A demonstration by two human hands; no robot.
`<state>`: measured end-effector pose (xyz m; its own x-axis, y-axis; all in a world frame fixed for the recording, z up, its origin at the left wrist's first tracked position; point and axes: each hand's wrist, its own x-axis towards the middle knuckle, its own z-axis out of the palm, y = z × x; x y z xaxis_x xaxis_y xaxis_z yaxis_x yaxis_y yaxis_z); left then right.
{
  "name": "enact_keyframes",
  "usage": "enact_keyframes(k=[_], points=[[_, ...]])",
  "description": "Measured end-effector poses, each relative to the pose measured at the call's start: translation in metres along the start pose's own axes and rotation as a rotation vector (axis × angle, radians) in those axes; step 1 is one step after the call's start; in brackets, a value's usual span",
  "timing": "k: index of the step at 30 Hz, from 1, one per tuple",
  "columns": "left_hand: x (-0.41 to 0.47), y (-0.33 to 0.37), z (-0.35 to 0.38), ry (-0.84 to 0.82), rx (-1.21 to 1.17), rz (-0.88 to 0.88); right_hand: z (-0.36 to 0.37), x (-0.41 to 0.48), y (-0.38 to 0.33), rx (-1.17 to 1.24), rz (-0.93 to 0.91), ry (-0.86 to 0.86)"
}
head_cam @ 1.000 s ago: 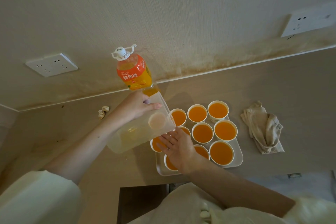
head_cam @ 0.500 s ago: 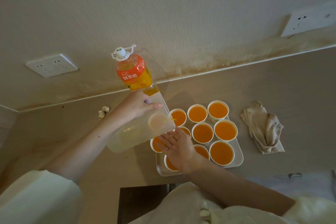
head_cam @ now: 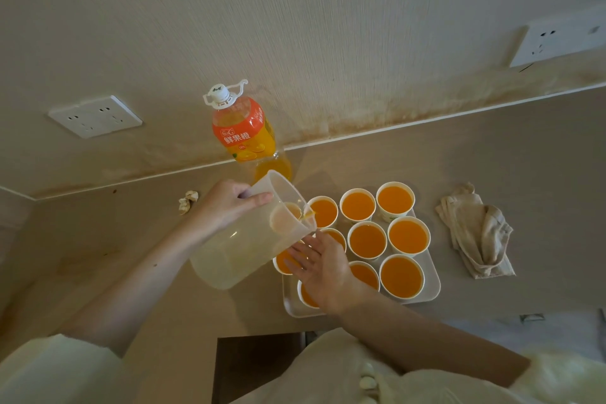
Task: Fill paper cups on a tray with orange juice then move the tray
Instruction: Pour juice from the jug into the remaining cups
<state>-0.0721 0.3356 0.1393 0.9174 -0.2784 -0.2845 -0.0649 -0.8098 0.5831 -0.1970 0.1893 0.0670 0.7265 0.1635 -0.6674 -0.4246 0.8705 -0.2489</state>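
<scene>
From the head view, my left hand (head_cam: 226,207) grips the clear pitcher (head_cam: 242,249), tipped steeper than half a second ago, so the last juice now dribbles off its lip over the tray's left column. My right hand (head_cam: 323,267) lies flat with straight fingers on the paper cups (head_cam: 367,239). The tray (head_cam: 433,285) sits on the tabletop (head_cam: 492,174). Pouring looks nearly finished, and I judge that moving the tray comes next.

White characters – 鲜果橙 – are being displayed on the orange band of the juice bottle (head_cam: 244,131) – smaller print on its label and cap is being lost to blur
</scene>
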Motion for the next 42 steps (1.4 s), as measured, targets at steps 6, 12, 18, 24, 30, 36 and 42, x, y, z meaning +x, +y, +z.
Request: enact_keyframes(k=[6,12,18,24,30,36,42], points=[[-0.017,-0.01,0.0,0.064,-0.034,0.022,0.003,0.0,0.005,-0.025,0.006,0.01],[-0.027,-0.024,-0.014,0.12,-0.073,0.006,0.01,0.0,0.015,-0.099,0.057,-0.079],[-0.028,-0.029,-0.02,0.147,-0.019,-0.054,0.014,-0.001,0.021,-0.12,0.138,-0.127],[-0.022,-0.027,-0.021,0.099,0.053,-0.058,0.016,0.0,0.022,-0.146,0.178,-0.158],[-0.019,-0.016,-0.021,0.094,0.131,-0.043,0.016,-0.001,0.019,-0.139,0.179,-0.192],[-0.015,-0.013,-0.022,0.091,0.134,-0.053,0.015,-0.001,0.015,-0.137,0.179,-0.213],[-0.015,-0.01,-0.021,0.078,0.132,-0.059,0.014,-0.001,0.015,-0.117,0.195,-0.201]])
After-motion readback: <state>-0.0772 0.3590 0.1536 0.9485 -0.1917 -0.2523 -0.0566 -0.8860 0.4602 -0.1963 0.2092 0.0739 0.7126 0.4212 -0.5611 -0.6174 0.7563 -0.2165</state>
